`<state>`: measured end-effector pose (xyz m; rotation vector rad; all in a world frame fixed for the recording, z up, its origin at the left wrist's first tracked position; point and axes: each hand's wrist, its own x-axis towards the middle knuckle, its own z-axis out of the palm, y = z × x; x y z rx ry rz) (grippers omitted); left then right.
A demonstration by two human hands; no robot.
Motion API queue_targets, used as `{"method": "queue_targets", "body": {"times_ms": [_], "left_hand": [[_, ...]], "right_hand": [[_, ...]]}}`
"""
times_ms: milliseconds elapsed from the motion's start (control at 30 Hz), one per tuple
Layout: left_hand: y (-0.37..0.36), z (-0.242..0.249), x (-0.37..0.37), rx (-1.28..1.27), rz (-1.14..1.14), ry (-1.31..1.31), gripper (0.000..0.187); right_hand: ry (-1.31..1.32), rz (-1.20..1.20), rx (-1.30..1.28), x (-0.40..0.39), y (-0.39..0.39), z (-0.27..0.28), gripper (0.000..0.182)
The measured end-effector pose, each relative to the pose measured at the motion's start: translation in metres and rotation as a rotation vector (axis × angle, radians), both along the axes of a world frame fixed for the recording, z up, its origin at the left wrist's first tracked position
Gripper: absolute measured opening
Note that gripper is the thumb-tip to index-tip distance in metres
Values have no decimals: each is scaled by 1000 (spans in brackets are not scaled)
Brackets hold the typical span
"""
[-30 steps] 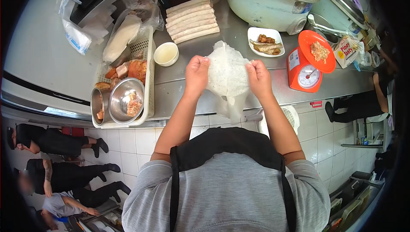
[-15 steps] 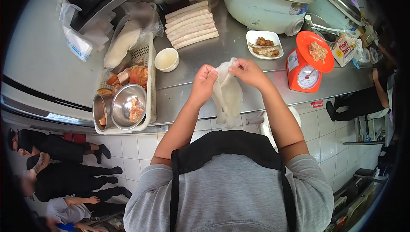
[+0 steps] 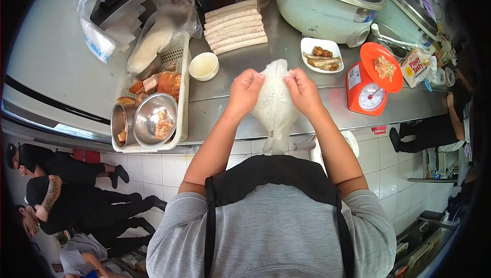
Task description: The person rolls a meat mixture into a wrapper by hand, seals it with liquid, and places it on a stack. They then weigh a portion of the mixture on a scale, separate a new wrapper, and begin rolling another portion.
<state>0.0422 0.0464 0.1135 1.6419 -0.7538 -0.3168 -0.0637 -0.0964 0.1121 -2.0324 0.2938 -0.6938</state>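
Note:
A thin whitish wrapper sheet (image 3: 276,99) hangs between my hands above the steel counter's front edge. My left hand (image 3: 246,89) pinches its left side, and my right hand (image 3: 304,89) pinches its right side. The lower end of the sheet narrows and droops toward my apron. Left of my hands stands a small bowl of pale liquid (image 3: 204,66). Behind it lies a row of several white rolls (image 3: 235,27). A white dish (image 3: 321,55) with brown food pieces is beyond my right hand.
An orange scale (image 3: 366,91) with shredded food on its pan stands at right. A white basket (image 3: 185,81) with meat and metal bowls (image 3: 155,120) is at left. A large pale green cooker (image 3: 319,14) stands behind. Several people are at left, one at right.
The sheet is spread wider and flatter between my hands. Both hands have come slightly lower. The view has shifted a little, and the people at left have changed posture.

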Motion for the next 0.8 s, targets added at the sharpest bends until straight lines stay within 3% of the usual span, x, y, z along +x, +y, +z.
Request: {"method": "queue_targets", "body": {"times_ms": [367,467,567,667,767,800], "left_hand": [[17,12,15,-268,109,208,14],[31,11,17,-228,-30,247,14],[49,13,19,122,-528,470,20],[30,-22,31,284,-557,629,25],[-8,-31,17,186,-404,493,16],[-8,-34,17,171,-307,324,14]], "right_hand": [[-175,-120,166,-14,-36,-17,16],[-190,-76,86,-18,-35,-3,15],[-155,88,-45,-20,-23,12,14],[-95,261,-192,-18,-10,11,14],[121,363,-166,-24,-10,14,20],[208,370,-146,-27,-14,17,24]]}}
